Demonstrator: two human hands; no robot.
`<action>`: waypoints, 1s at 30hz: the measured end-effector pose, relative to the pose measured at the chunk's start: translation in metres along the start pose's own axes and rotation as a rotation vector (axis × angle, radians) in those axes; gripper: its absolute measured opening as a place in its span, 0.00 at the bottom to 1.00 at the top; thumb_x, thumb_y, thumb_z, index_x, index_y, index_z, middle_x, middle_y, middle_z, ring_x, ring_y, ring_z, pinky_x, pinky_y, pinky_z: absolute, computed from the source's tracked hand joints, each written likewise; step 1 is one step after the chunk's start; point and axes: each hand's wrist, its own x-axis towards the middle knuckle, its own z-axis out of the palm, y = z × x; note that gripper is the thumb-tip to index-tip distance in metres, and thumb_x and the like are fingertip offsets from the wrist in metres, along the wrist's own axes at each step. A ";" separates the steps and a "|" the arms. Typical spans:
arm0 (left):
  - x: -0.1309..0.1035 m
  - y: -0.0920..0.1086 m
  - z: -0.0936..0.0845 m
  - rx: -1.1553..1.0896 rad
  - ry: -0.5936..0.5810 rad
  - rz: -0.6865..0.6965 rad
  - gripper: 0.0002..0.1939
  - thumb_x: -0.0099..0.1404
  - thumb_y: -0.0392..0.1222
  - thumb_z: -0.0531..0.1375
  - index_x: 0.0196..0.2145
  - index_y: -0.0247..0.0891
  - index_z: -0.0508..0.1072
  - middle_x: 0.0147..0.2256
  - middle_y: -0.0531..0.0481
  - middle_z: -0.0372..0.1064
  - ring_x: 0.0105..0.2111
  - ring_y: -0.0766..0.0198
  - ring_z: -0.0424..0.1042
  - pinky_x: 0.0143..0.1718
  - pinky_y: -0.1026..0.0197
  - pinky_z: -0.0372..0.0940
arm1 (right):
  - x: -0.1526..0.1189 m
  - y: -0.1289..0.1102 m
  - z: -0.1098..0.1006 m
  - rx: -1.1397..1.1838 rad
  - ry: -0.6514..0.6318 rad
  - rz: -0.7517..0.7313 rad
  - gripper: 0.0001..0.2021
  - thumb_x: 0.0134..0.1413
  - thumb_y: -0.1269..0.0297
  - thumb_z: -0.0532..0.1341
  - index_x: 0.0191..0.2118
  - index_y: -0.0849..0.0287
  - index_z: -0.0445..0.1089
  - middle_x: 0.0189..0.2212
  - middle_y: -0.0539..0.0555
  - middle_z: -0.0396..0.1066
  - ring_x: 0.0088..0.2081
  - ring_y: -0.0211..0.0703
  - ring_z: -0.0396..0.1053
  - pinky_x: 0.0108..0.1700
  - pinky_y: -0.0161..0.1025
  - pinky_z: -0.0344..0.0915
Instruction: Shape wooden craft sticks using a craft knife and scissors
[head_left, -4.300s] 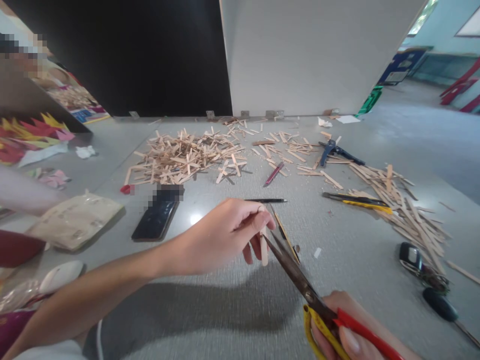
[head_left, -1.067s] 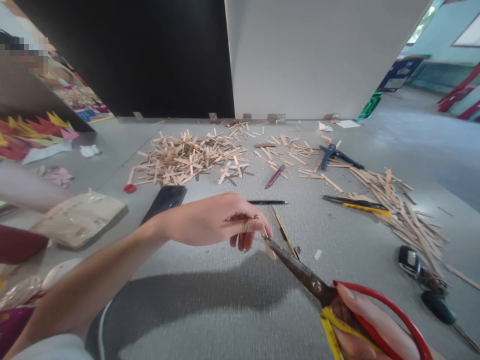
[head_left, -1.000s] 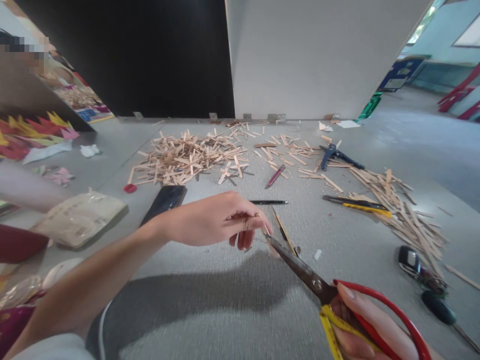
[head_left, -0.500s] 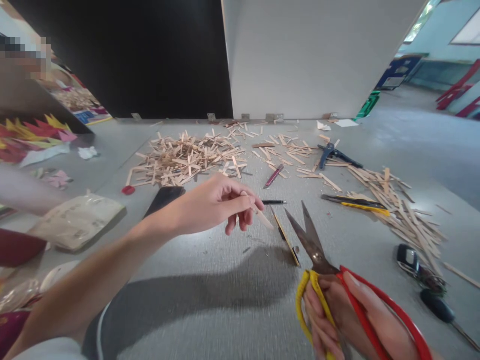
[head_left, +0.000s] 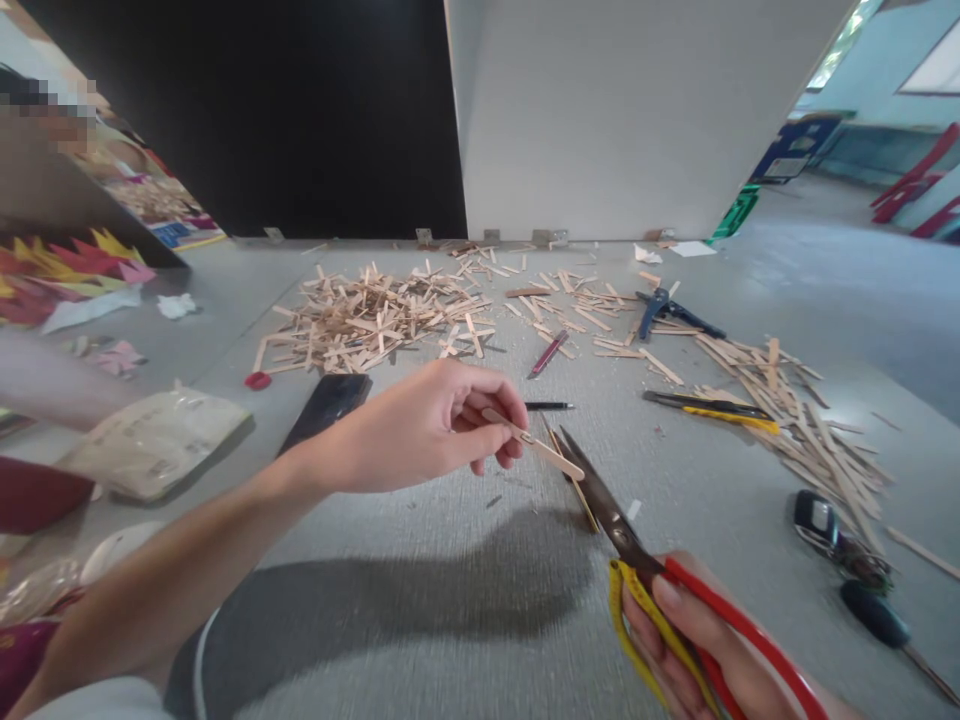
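Observation:
My left hand point(head_left: 420, 425) is closed in a pinch on a wooden craft stick point(head_left: 553, 457), whose rounded free end points right and down. In my right hand point(head_left: 697, 620) is a pair of scissors point(head_left: 619, 530) with one yellow-wrapped handle and one red handle. The scissors' blades lie nearly together, just right of the stick's free end; whether they touch it I cannot tell. Beneath them, a thin yellow-edged tool point(head_left: 585, 503) is partly covered by the blade. A black pen point(head_left: 550, 405) lies just beyond my left fingertips.
Behind my left hand is a heap of craft sticks point(head_left: 375, 320). Pliers point(head_left: 660, 308), a yellow-black cutter point(head_left: 712, 405), more sticks point(head_left: 832, 440) and a screwdriver point(head_left: 877, 612) lie right. A dark phone-like slab point(head_left: 326, 405) and a plastic packet point(head_left: 161, 440) lie left. Upright boards point(head_left: 585, 120) stand behind.
The scissors have moved up and left to the stick's end, and their blades have closed together. My left hand has shifted slightly down, the stick now showing more of its length.

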 end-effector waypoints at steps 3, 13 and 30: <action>0.000 0.001 0.001 -0.034 -0.020 -0.012 0.07 0.73 0.36 0.61 0.36 0.36 0.78 0.31 0.49 0.82 0.30 0.65 0.79 0.29 0.67 0.74 | 0.000 -0.010 0.008 0.018 -0.039 -0.145 0.30 0.62 0.25 0.56 0.33 0.50 0.66 0.15 0.41 0.55 0.14 0.34 0.47 0.18 0.32 0.54; -0.002 0.000 0.001 -0.128 -0.058 -0.051 0.06 0.72 0.35 0.63 0.36 0.35 0.79 0.29 0.50 0.82 0.24 0.68 0.77 0.26 0.69 0.73 | -0.012 -0.016 0.018 -0.029 -0.036 -0.200 0.29 0.59 0.26 0.61 0.37 0.51 0.71 0.25 0.46 0.61 0.23 0.37 0.57 0.27 0.36 0.61; -0.004 0.002 0.017 -0.062 -0.077 -0.113 0.06 0.73 0.42 0.64 0.45 0.39 0.75 0.29 0.56 0.76 0.26 0.68 0.73 0.28 0.67 0.68 | -0.011 -0.019 0.019 -0.097 -0.088 -0.217 0.30 0.60 0.24 0.58 0.36 0.51 0.67 0.21 0.42 0.55 0.17 0.35 0.51 0.22 0.34 0.56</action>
